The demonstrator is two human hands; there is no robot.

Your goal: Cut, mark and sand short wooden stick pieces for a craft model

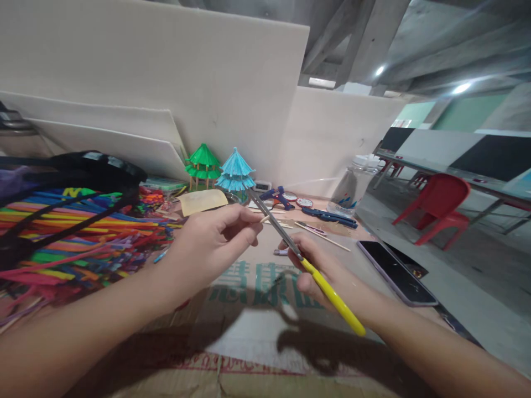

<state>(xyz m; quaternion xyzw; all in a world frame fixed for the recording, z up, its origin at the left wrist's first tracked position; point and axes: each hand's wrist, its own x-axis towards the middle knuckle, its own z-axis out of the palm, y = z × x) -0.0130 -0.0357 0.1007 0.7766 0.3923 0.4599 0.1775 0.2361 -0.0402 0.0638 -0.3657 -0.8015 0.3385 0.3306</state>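
Between the fingertips of my left hand (211, 243) is a thin pale wooden stick (265, 219), of which only a short end shows. My right hand (317, 262) grips a pair of scissors (332, 293) with yellow handles. Their long metal blades slant up and to the left, right beside the stick's end; I cannot tell whether they touch it. Behind my hands stand two small paper pavilions with tiered roofs, a green pavilion (203, 161) and a light blue pavilion (235, 168).
Fuzzy craft stems (83, 237) and a black bag (99, 171) fill the left. Thin sticks (327, 239), a glue gun (279, 196), a utility knife (329, 216), a clear bottle (352, 185) and a phone (396, 273) lie around. White boards (166, 66) stand behind; a red chair (440, 202) is beyond.
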